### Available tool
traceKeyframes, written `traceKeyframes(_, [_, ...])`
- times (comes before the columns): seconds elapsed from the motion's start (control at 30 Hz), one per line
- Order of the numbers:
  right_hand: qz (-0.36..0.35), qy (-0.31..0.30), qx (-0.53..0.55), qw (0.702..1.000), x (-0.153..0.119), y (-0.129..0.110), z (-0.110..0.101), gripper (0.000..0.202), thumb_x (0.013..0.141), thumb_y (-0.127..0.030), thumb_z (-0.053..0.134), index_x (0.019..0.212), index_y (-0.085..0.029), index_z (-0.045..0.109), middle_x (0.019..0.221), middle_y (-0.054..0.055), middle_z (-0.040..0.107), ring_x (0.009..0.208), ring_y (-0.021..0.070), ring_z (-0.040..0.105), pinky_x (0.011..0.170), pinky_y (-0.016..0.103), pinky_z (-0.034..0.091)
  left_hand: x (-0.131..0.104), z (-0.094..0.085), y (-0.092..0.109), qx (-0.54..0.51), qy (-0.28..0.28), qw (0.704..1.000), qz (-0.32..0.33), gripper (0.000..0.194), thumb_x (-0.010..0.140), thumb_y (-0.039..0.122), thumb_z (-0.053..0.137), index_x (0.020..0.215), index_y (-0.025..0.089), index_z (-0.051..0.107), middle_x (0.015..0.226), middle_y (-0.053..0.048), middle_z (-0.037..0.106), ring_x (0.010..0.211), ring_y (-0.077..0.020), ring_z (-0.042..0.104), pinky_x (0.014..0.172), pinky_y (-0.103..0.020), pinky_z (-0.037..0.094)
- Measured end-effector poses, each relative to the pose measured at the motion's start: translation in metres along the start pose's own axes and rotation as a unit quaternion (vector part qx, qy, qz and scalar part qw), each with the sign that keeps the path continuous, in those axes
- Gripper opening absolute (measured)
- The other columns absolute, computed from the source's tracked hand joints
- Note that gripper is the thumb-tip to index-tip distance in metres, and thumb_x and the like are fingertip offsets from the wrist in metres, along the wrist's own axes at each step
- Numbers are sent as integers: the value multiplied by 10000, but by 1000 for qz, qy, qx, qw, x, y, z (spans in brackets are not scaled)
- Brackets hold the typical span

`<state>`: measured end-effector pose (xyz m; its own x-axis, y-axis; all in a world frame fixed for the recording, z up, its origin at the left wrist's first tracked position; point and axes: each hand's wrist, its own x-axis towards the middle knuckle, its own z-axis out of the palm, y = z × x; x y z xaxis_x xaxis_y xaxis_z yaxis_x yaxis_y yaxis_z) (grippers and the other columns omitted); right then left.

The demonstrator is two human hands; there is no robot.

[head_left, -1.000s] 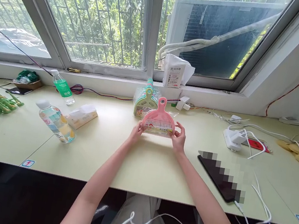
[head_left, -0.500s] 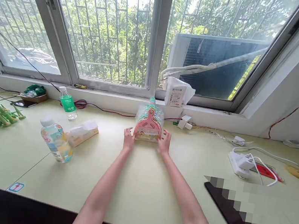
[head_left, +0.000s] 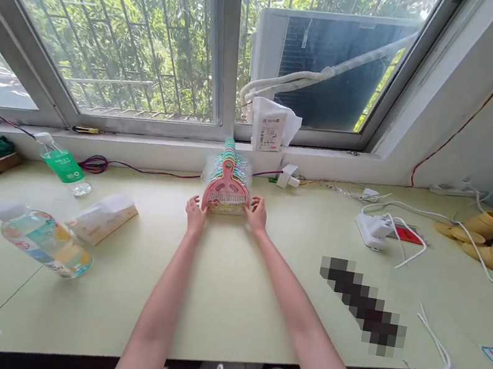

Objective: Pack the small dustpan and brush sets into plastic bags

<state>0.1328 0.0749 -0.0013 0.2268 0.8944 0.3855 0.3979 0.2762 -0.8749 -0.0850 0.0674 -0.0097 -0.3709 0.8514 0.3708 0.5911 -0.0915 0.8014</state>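
Dustpan (head_left: 226, 190), pink, fronts stack of dustpans (head_left: 229, 147) on bench (head_left: 227, 301), 12 o'clock. Left hand (head_left: 195, 216) touches its 9 o'clock edge, right hand (head_left: 257, 215) its 3 o'clock edge; fingers bent, can't tell if either grip is clenched. From dustpan: patterned bottle (head_left: 47, 242) at 8 o'clock, power strip (head_left: 371, 232) at 3.
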Motion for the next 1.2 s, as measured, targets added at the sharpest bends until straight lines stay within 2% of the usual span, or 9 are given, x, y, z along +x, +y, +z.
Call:
traceKeyframes(0.27, [-7,11,11,1000,-22,0,-15,443,783,-452,588,1130,-208,459,1012,49,555,736,149,511,718,294,426,-5,-4,3,10,20,999,37,592,746,368,699,1229,200,400,1225,-142,454,1095,-264,472,1011,-463,324])
traceKeyframes(0.47, [13,-10,11,1000,-42,1,-32,330,802,-336,545,1093,-192,487,1020,69,553,712,145,505,758,316,440,-24,-13,7,-7,70,997,43,559,763,387,676,1215,192,411,1249,-151,451,1098,-257,475,1031,-460,307])
traceKeyframes(0.57, [34,-22,21,999,-53,-1,-44,222,794,-237,488,1006,-190,533,954,48,567,665,131,512,744,306,440,-37,-23,6,-52,114,992,-10,416,803,316,616,1159,188,444,1231,-136,475,1071,-226,499,994,-420,359])
traceKeyframes(0.7, [5,-145,13,989,-74,-5,-70,165,765,-169,468,859,-198,601,855,10,578,618,114,510,695,281,429,-49,-35,-1,-111,125,981,-95,220,816,148,473,1030,199,482,1125,-89,559,961,-171,564,878,-348,444])
traceKeyframes(0.8, [-35,-208,-17,977,-84,-7,-83,169,760,-146,476,789,-201,633,848,6,589,623,107,505,709,278,420,-54,-39,-1,-105,113,983,-97,249,806,135,464,1046,202,470,1107,-85,588,958,-168,573,861,-336,452])
traceKeyframes(0.87, [-37,-207,-20,977,-86,-7,-84,179,773,-152,476,817,-201,643,874,13,594,631,107,504,718,282,424,-56,-38,2,-97,104,986,-90,259,820,196,496,1076,207,462,1124,-91,595,999,-183,560,880,-348,440])
traceKeyframes(1.0, [-24,-182,3,983,-82,-4,-80,230,811,-224,492,1006,-198,610,994,43,584,703,122,534,759,304,452,-54,-35,12,-56,75,993,-73,303,820,368,560,1074,217,494,1157,-95,605,1094,-229,516,954,-397,374])
traceKeyframes(1.1, [-18,-177,12,984,-79,-1,-77,288,831,-283,502,1098,-195,563,1060,65,575,774,138,557,806,327,463,-45,-35,18,7,-16,997,-72,372,805,464,566,1091,231,522,1117,-72,637,977,-230,574,949,-423,353])
traceKeyframes(1.2, [-11,-174,21,984,-79,1,-76,334,846,-333,502,1153,-205,521,1106,73,573,818,147,574,842,349,467,-36,-37,23,32,-102,992,-70,368,745,469,613,1008,213,578,970,-60,662,816,-216,589,869,-398,385])
